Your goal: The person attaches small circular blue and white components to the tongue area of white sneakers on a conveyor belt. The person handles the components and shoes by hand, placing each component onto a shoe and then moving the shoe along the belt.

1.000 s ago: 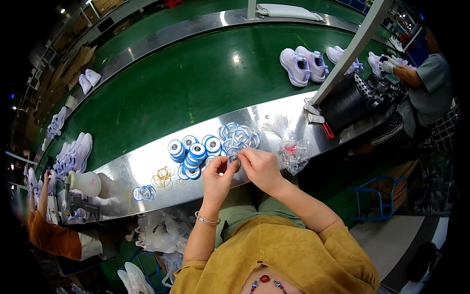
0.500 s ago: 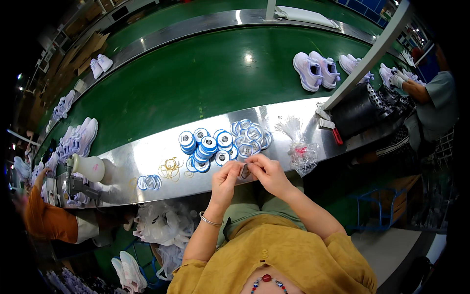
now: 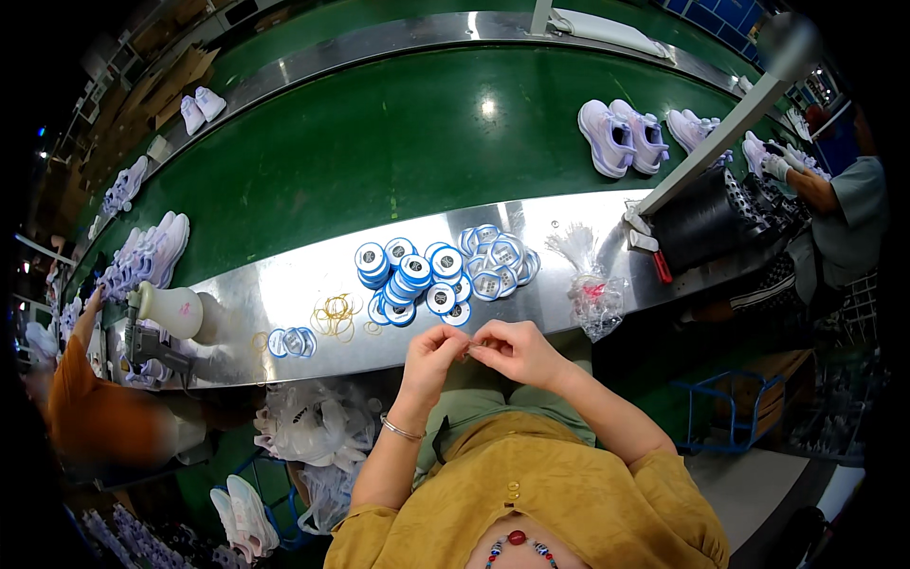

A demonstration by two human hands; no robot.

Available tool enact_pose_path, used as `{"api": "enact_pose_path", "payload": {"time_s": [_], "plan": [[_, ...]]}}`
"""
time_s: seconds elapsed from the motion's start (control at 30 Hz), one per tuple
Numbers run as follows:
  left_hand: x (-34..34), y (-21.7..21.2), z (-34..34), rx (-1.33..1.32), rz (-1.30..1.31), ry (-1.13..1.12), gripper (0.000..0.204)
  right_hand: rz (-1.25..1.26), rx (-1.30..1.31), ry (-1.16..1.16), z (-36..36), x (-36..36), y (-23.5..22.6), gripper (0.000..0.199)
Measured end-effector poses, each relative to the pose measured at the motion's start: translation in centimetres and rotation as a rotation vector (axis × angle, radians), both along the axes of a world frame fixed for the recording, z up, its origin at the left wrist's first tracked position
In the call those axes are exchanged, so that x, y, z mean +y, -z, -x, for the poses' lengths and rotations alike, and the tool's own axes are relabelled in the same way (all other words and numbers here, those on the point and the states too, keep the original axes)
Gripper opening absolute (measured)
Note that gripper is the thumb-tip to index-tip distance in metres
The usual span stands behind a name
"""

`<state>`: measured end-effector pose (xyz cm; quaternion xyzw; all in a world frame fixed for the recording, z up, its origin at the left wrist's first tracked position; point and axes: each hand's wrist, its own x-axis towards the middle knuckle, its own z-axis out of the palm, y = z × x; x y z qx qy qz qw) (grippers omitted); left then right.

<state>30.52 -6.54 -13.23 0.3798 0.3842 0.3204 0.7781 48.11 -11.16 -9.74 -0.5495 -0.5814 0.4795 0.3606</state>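
Observation:
My left hand (image 3: 433,360) and my right hand (image 3: 518,352) meet at the front edge of the metal table, thumbs and fingertips pinched together. Whatever lies between them is too small or too hidden to make out. Just beyond is a heap of round white tags (image 3: 416,266) with blue rims and dark centre marks. Right of it, against the heap, lies a pile of round grey-faced tags (image 3: 505,251) with blue-and-white rims. A short row of similar tags (image 3: 292,342) is at the left, with thin yellow loops (image 3: 337,317) beside it.
A clear plastic bag (image 3: 597,311) and white plastic strings (image 3: 574,245) lie at the right, near a red-handled tool (image 3: 662,267). A white container (image 3: 175,311) stands left. Pale sneakers (image 3: 607,139) rest on the green belt (image 3: 379,142). Co-workers sit at both sides.
A small round tag showed between my fingertips before; now it no longer shows. My hands have drawn closer together and slightly down. The view has shifted a little.

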Motion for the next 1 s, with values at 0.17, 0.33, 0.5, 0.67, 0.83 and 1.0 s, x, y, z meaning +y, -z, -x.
{"api": "enact_pose_path", "payload": {"time_s": [0.17, 0.33, 0.5, 0.67, 0.83, 1.0], "plan": [[0.4, -0.1, -0.2, 0.227, -0.177, -0.047, 0.009, 0.149, 0.109, 0.12, -0.2, 0.2, 2.2, 0.012], [2.3, -0.1, -2.0, 0.993, -1.266, -0.118, 0.022, 0.143, 0.096, 0.264, -1.1, 0.2, 2.6, 0.013], [2.2, 2.0, -2.1, 1.133, -1.385, 0.001, 0.026, 0.064, 0.048, 0.329, -1.8, -0.5, 3.6, 0.019], [1.8, 1.5, -2.6, 1.119, -1.411, -0.017, 0.024, 0.077, 0.074, 0.351, -2.5, -1.2, 3.7, 0.019], [2.5, 2.4, -2.4, 1.187, -1.422, -0.032, 0.024, 0.099, 0.085, 0.341, -2.8, -1.4, 2.8, 0.016], [1.5, 1.8, -2.0, 1.208, -1.462, -0.184, 0.022, 0.043, 0.081, 0.382, -3.1, -1.7, 2.8, 0.019]]}}
